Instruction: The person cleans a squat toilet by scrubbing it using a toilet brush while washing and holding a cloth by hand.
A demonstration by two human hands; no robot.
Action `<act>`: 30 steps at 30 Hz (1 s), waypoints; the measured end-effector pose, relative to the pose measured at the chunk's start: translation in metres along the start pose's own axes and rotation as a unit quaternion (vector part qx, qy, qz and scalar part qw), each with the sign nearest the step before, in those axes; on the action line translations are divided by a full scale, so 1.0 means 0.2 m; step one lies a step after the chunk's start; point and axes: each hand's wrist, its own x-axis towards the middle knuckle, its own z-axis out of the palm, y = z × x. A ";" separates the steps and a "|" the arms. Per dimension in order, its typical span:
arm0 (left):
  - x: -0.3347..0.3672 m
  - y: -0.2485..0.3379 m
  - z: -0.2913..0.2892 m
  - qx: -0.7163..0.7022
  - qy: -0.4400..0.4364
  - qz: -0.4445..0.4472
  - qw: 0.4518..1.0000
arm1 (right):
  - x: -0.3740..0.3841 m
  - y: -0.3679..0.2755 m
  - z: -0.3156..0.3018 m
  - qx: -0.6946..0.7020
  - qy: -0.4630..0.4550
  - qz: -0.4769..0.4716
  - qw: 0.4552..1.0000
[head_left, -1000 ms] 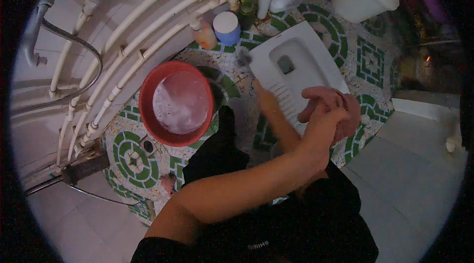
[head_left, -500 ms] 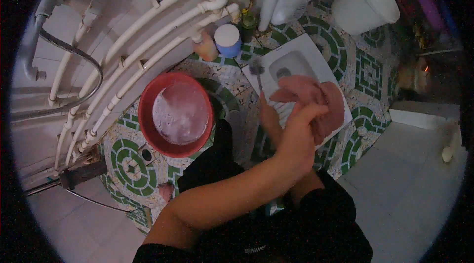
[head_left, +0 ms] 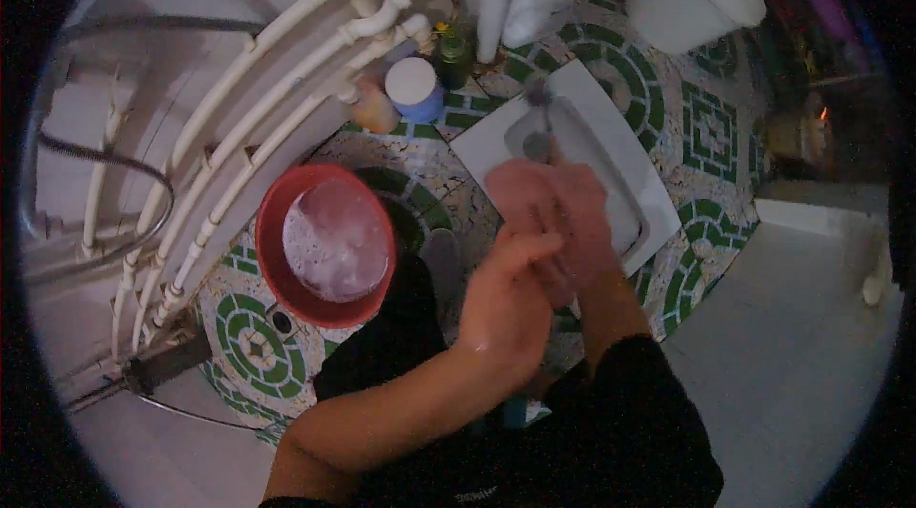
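A soft pink cloth item [head_left: 523, 195], its exact kind blurred, is held over the white squat toilet [head_left: 611, 93]. My left hand [head_left: 506, 303] is closed on its near side, thumb against the pink. My right hand [head_left: 584, 222] comes up beside and partly behind the cloth, so most of its fingers are hidden. From it a thin-handled brush with a dark round head [head_left: 537, 93] points away over the toilet bowl. To the left stands a red basin [head_left: 270, 269] of foamy, pinkish water [head_left: 339, 241].
A blue tub with a white lid [head_left: 413, 88], an orange-tinted bottle [head_left: 374, 109], a green bottle [head_left: 453, 55] and a white bottle with a black cap [head_left: 539, 2] line the wall by white pipes [head_left: 229, 141]. A white bucket [head_left: 687, 2] is far right. A floor drain [head_left: 280, 321] lies near the basin.
My left hand and the pink cloth have moved left and nearer. My right hand has shifted right, uncrossing from under the left arm; the brush head has moved right and farther. The view has shifted slightly.
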 end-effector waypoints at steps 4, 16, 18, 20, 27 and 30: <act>0.02 0.00 -0.01 -0.029 0.015 -0.019 0.999 | 0.48 0.18 -0.27 0.053 0.032 0.026 0.998; 0.03 0.00 0.02 0.070 -0.046 -0.035 0.996 | 0.47 0.24 -0.31 0.061 -0.021 0.087 0.994; 0.05 -0.01 0.03 0.069 -0.040 -0.047 0.996 | 0.23 0.30 -0.09 -0.028 0.044 0.047 0.998; 0.05 0.01 -0.01 0.085 -0.006 -0.038 0.996 | 0.00 0.10 -0.15 0.034 -0.069 0.097 0.992; 0.05 -0.11 0.08 0.094 -0.097 -0.021 0.991 | 0.11 0.35 -0.35 0.009 0.007 0.112 0.994; 0.10 -0.13 0.06 0.107 -0.125 -0.020 0.986 | 0.07 0.37 -0.36 -0.022 0.012 0.077 0.997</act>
